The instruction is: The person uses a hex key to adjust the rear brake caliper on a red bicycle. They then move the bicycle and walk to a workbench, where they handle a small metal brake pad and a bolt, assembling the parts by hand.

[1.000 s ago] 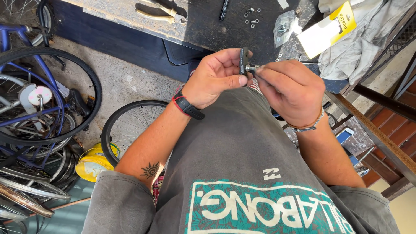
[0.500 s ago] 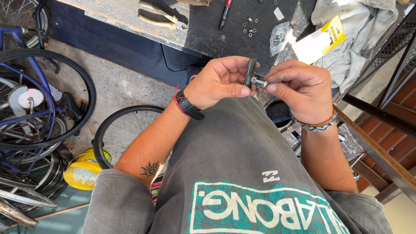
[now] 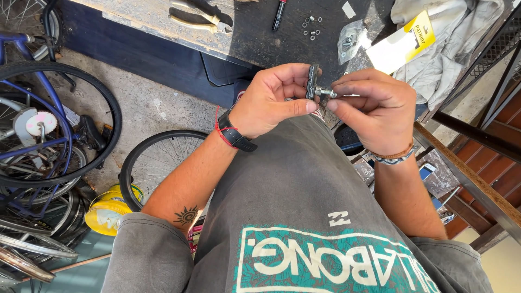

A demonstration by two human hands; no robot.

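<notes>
Workbench (image 3: pixel 163 27) edge seen just ahead, pliers (image 3: pixel 198 16) and small nuts (image 3: pixel 310 27) laid on it. Brake pad (image 3: pixel 312 81) pinched upright by left hand (image 3: pixel 271 100); its threaded stud (image 3: pixel 325 93) gripped by right hand (image 3: pixel 374 108) fingertips. Bicycle wheel (image 3: pixel 157 163) crowded close at left.

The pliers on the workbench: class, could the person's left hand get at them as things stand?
Probably not at once. The left hand is busy gripping the black brake pad. The pliers lie uncovered on the workbench beyond, so the way looks free once the hand lets go.
</notes>
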